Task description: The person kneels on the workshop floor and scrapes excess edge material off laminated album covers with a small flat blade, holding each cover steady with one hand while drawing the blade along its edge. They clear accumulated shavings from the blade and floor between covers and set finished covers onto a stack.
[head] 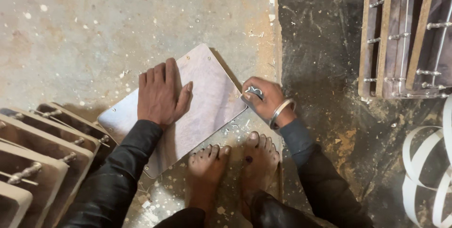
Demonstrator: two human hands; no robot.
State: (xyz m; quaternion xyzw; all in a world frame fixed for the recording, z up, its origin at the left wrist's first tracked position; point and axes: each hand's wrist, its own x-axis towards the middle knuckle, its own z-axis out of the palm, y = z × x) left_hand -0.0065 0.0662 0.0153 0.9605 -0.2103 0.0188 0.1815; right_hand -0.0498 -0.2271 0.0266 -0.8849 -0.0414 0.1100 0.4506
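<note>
On the floor, left hand [161, 91] flat, spread on laminated board [207, 91]; right hand [263, 100] grips small tool [254, 91] at its edge; trimming apparently underway.

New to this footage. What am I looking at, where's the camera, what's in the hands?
No machine here: one camera sits on a person's head and looks down at their own two bare hands and feet. The person crouches over a concrete floor. A flat board with rounded corners lies on it. The left hand presses flat on the board. The right hand, with a metal bangle at the wrist, grips a small tool at the board's right edge; its kind is unclear. Similar boards joined by metal rods stand stacked at lower left and upper right. White strip loops lie at right.
</note>
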